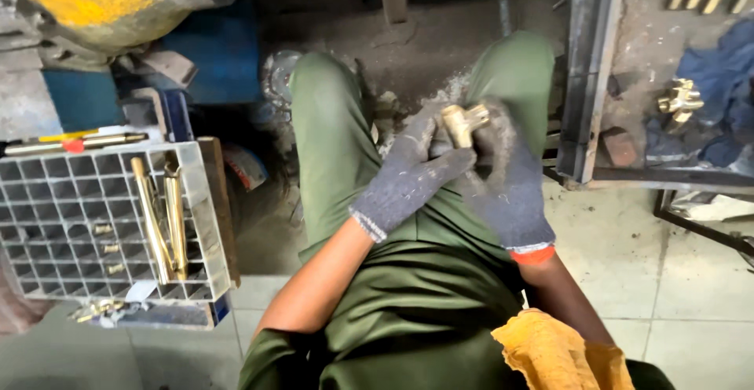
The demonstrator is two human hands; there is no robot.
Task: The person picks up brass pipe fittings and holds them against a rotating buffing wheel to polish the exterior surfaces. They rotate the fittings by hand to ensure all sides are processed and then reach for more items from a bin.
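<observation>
— What is seen at the centre of the frame?

— A small brass fitting (463, 120) is held over the lap, between the knees of green trousers (408, 296). It is gripped by the right hand (503, 178), gloved in grey knit with an orange cuff; the fingers are closed around its lower part, and its top is left showing.

— And the other hand?

— The left hand (408, 174), also gloved in grey, is pressed against the fitting from the side, with its fingers laid across the right glove. The two hands are brought together on the one piece.

— What is set around the seated person?

— A grey grid tray (47, 225) is placed to the left, with long brass rods (161, 217) laid across it and small brass pieces (106, 246) dropped in its cells. More brass fittings (679, 99) are seen on a metal bench (628, 68) to the right, beside a blue cloth (719, 84). A yellow cloth (554, 351) is draped near the right elbow.
</observation>
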